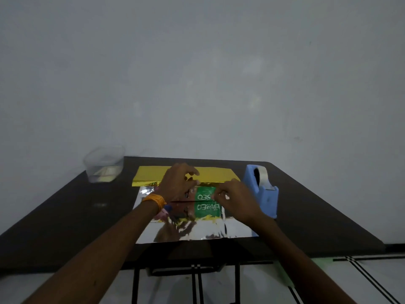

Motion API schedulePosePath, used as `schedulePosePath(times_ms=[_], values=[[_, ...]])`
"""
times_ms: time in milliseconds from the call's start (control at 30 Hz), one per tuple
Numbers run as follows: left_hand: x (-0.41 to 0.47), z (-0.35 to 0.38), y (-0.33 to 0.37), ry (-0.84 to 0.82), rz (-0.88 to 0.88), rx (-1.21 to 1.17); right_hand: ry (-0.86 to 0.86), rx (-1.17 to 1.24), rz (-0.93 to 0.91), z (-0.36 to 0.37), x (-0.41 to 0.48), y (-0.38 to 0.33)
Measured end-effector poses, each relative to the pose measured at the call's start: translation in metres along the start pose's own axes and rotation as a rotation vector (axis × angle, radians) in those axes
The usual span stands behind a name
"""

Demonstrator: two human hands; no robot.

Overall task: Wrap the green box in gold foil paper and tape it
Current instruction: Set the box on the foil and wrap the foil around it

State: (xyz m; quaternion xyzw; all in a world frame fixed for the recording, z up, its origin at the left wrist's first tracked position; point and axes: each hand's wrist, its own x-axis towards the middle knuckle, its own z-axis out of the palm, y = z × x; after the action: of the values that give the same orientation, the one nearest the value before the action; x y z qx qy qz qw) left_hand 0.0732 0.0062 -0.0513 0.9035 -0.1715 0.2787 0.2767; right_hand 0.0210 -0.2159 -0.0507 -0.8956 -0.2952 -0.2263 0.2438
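Note:
The green box (206, 193) with white lettering lies in the middle of the foil paper (197, 232), which is spread silver side up on the dark table (65, 216). The sheet's far part is turned over and shows a gold band (149, 174). My left hand (177, 183), with orange threads at the wrist, covers the box's left part; its fingers curl at the far edge, where the gold fold meets the box. My right hand (234, 198) pinches at the box's right top edge. What sits between its fingertips is too small to make out.
A blue tape dispenser (263, 189) with a clear roll stands just right of my right hand. A clear plastic tub (103, 165) sits at the table's far left corner. A pale wall rises behind the table, and tiled floor lies below its near edge.

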Motion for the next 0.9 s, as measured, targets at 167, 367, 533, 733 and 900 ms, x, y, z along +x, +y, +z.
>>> schedulePosePath(times_ms=[167,367,533,733,900], values=[[-0.002,0.005,-0.009,-0.005,0.049,0.062,-0.041,-0.053,-0.028,0.02,0.021,0.008],[-0.005,0.008,-0.013,0.017,0.061,0.034,-0.027,-0.186,-0.023,0.029,0.036,0.02],[-0.005,0.007,-0.014,0.018,0.063,0.021,-0.041,-0.236,-0.051,0.029,0.042,0.021],[-0.007,0.009,-0.015,0.025,0.05,0.024,-0.011,-0.393,-0.007,0.034,0.048,0.023],[-0.005,0.009,-0.016,0.009,0.052,0.033,-0.006,-0.423,0.187,0.039,0.052,0.019]])
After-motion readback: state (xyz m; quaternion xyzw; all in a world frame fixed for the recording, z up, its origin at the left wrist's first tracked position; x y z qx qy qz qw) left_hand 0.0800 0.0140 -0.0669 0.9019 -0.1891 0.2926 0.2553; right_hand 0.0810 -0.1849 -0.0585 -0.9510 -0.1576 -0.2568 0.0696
